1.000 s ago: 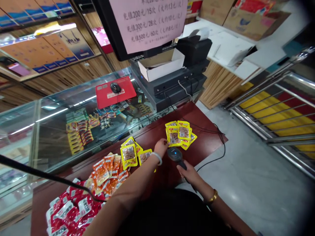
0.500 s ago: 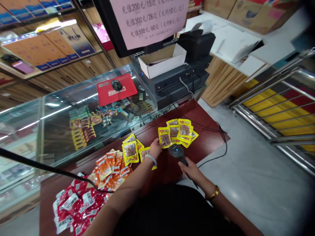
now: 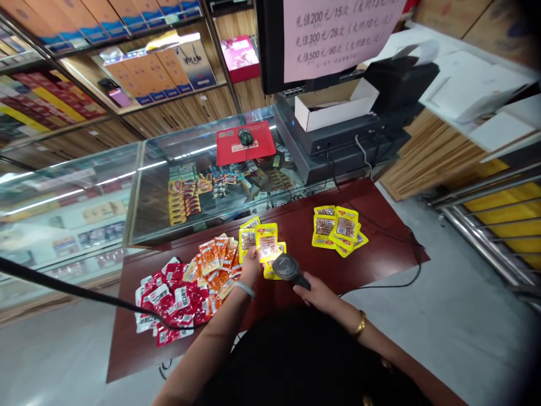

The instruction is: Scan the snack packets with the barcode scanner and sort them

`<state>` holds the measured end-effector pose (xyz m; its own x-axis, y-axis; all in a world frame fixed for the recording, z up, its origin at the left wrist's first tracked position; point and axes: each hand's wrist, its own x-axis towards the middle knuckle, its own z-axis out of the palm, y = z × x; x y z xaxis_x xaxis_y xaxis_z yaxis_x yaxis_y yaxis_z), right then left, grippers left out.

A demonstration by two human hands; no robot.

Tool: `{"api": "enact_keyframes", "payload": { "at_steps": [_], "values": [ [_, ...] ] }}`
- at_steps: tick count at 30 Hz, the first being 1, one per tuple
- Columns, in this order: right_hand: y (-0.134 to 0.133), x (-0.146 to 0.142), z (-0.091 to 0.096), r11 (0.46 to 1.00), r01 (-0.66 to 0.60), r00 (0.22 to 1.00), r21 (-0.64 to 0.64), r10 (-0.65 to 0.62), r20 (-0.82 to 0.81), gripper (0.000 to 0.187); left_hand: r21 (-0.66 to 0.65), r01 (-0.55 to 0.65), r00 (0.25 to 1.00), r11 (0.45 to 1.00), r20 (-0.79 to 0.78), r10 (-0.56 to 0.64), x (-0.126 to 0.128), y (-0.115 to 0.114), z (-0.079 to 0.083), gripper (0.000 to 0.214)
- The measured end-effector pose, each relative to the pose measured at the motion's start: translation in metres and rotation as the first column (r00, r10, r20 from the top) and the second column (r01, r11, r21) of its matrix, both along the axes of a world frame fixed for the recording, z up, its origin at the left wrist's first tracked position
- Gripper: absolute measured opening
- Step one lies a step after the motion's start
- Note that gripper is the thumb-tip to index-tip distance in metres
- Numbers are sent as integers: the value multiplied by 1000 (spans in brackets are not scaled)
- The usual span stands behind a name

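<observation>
My left hand pinches a yellow snack packet over the dark red counter, above a small heap of yellow packets. My right hand grips a black barcode scanner, whose head sits just below and right of that packet. A second pile of yellow packets lies to the right. Orange packets and red packets are spread out on the left.
A glass display case stands behind the counter, with a red mouse pad and mouse on top. A cash register, a white box and a receipt printer are at the back right. Metal railings stand on the right.
My left hand took a yellow packet from the right pile and carried it left to the small heap. My right hand followed with the scanner. The camera view swung to the left.
</observation>
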<state>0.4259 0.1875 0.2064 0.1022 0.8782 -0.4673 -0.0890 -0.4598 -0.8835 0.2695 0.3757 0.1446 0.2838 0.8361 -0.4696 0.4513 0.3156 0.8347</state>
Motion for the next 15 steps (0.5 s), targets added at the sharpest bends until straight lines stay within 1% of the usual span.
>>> {"api": "enact_keyframes", "payload": {
  "at_steps": [2,3,4,5,6,7,8,10,12,15],
  "values": [
    [-1,0,-3,1000,2,1000,1,-2,15,51,102,10,995,995,-96,0,-22,6,7,34],
    [-2,1,-4,1000,12,1000,-5,-12,10,51,213,20,982,977,-189,21,-31,9,10,35],
    [-4,2,-6,999,32,999,-16,-32,-2,52,348,48,953,936,-298,62,-38,11,14,37],
    [-6,4,-7,998,59,998,-33,-60,-21,54,462,90,919,882,-380,105,-41,13,17,39],
    [-8,6,-8,994,92,995,-53,-94,-44,56,545,143,889,826,-438,135,-41,15,19,40],
    [-10,9,-8,989,129,989,-76,-134,-64,59,588,197,871,785,-472,134,-37,16,20,40],
    [-13,12,-8,981,167,982,-97,-175,-77,61,595,248,868,765,-487,97,-29,16,21,38],
    [-20,18,-6,964,236,966,-125,-247,-74,62,550,348,875,760,-481,-52,0,14,18,31],
    [-27,26,-4,946,297,952,-129,-304,-41,60,487,448,864,750,-451,-223,41,10,13,24],
    [-40,35,-3,916,372,925,-149,-379,-14,60,402,582,801,707,-432,-414,111,0,5,23]
  ]
}}
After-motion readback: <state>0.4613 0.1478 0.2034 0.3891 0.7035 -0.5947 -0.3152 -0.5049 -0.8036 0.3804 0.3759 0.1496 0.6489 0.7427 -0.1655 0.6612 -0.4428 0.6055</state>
